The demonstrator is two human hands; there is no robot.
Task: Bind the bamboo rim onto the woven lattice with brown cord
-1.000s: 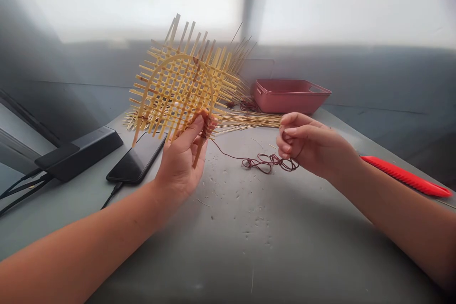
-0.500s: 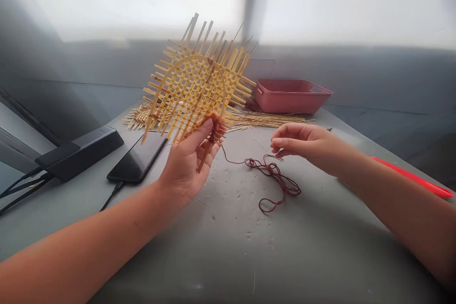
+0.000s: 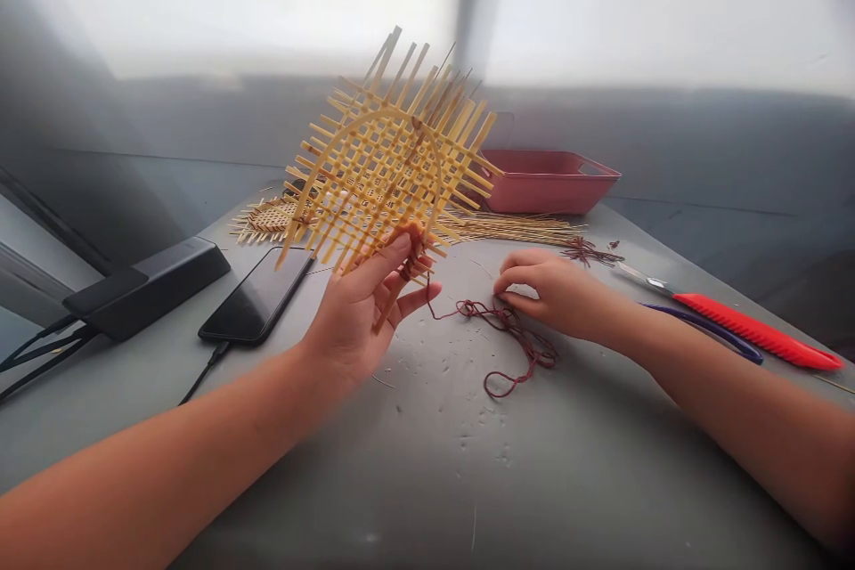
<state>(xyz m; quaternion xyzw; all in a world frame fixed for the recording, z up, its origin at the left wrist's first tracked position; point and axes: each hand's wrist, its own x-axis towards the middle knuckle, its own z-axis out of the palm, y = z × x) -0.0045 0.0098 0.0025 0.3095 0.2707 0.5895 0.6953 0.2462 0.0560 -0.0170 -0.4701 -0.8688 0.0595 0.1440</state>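
My left hand (image 3: 361,312) grips a woven bamboo lattice (image 3: 374,169) by its lower right edge, holding it tilted above the table. A thin curved bamboo strip (image 3: 354,120) arches across the weave, and dark red cord is wound round it near my thumb. From there the cord runs down to a loose tangle of dark red cord (image 3: 527,347) on the table. My right hand (image 3: 554,289) is low over the tangle, thumb and forefinger pinched together on the cord at its upper edge. Part of the cord is hidden under those fingers.
Behind stand a pink basket (image 3: 551,187) and a bundle of thin bamboo sticks (image 3: 521,228). A second woven piece (image 3: 267,218) lies at back left, near a phone (image 3: 257,298) and a black power strip (image 3: 150,285). On the right lie a red-handled knife (image 3: 754,329) and blue-handled scissors (image 3: 708,327).
My right hand has come down and left onto the cord, its fingers closing. My left hand has shifted the lattice slightly right. The knife and blue handle now show beyond my right arm.
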